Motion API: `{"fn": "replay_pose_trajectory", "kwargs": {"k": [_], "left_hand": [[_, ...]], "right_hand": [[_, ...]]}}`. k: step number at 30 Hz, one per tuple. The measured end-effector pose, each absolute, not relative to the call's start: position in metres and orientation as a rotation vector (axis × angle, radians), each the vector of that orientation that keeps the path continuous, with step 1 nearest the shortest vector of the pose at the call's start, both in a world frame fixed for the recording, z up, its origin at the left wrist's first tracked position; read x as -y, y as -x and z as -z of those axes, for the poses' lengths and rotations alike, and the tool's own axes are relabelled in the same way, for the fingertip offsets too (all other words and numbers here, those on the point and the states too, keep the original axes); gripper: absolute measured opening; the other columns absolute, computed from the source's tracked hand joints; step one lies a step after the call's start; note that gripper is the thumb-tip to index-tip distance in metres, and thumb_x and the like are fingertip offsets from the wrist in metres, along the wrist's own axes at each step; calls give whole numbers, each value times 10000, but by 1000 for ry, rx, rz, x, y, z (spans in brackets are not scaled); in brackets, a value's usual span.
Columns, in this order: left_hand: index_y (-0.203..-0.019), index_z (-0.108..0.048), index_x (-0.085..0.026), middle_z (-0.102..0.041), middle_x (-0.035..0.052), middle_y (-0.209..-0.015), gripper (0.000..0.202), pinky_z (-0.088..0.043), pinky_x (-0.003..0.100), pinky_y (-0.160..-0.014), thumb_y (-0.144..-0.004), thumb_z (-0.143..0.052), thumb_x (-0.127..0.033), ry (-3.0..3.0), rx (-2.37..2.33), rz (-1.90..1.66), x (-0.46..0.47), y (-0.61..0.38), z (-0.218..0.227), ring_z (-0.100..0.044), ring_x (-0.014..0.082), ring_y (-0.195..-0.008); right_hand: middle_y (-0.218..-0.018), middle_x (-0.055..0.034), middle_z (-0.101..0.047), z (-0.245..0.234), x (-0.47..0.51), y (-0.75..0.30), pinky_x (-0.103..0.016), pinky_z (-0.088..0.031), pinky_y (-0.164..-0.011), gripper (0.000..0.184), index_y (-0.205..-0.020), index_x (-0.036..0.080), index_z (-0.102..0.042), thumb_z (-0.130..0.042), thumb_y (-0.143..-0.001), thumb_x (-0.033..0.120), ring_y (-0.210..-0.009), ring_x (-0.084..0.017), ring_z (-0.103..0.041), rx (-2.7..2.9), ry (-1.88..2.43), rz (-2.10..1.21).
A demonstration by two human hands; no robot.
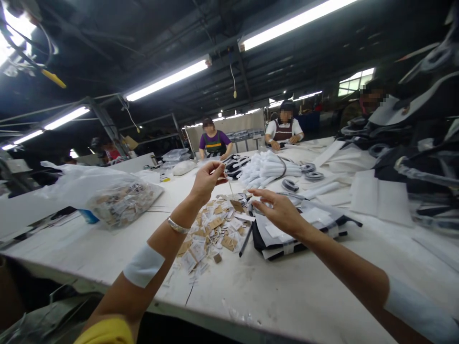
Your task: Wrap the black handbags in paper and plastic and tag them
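Observation:
Pinched between the fingertips of my left hand (208, 180) is the string of a brown cardboard hang tag (237, 206), which dangles over a loose pile of tags (215, 231). The pile mixes brown and white tags with strings. To the right of the hanging tag is my right hand (278, 210), fingers stretched out and apart, with nothing seen in it. Below that hand lies a stack of folded black and white pieces (301, 227), wrapped partly in clear plastic.
A clear plastic bag of tags (122, 200) stands on the left of the white table (143, 253). Bundled white rolls (267, 167) and dark coils (311, 172) lie farther back. Two people work at the far side. Black and white material is heaped at right.

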State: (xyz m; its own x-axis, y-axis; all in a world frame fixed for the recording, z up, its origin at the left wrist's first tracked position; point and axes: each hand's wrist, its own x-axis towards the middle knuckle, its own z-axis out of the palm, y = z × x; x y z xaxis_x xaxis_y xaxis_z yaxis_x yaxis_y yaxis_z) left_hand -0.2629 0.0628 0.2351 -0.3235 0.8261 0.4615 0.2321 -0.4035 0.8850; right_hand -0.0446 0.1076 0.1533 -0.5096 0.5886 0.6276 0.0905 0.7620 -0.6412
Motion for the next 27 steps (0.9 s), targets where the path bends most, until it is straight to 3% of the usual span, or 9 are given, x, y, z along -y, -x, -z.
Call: {"fn": "replay_pose_trajectory", "kwargs": {"k": [5, 11, 17, 23, 27], "left_hand": [[-818, -608, -169, -592, -29, -691, 430, -564, 256, -679, -671, -823, -511, -1433, -1279, -1744, -55, 236, -239, -589, 96, -659], [-833, -616, -165, -570, -29, -699, 438, -561, 241, -636, -660, -838, -500, -1369, -1212, -1732, -48, 217, -235, -584, 100, -667], [-848, -611, -174, -531, -47, -726, 448, -522, 181, -584, -659, -839, -511, -1311, -1165, -1766, -46, 211, -231, -552, 72, -646], [-860, -588, -183, -537, -49, -730, 421, -560, 229, -696, -712, -812, -507, -1322, -1136, -1749, -47, 205, -232, -561, 75, -669], [-846, -585, -191, -512, -49, -739, 387, -509, 174, -618, -733, -796, -494, -1351, -1153, -1725, -45, 198, -233, -522, 60, -640]], "right_hand": [[-1283, -59, -669, -152, -114, 63, -414, -541, -975, 378, -1254, 240, -672, -629, -885, 314, -1160, -256, -645, 2005, 448, -822], [-951, -33, -780, -137, -108, 59, -362, -569, -867, 183, -926, 210, -782, -635, -855, 292, -915, -244, -731, 1937, 486, -919], [-990, -57, -774, -128, -102, 39, -340, -552, -852, 179, -970, 214, -755, -606, -871, 223, -938, -235, -723, 1950, 609, -540], [-950, -62, -769, -120, -97, 23, -330, -546, -787, 166, -948, 219, -740, -589, -887, 185, -867, -221, -716, 2028, 532, -261], [-965, -59, -767, -123, -97, 12, -349, -525, -877, 168, -966, 232, -730, -572, -919, 201, -903, -215, -706, 1927, 549, -116]]}}
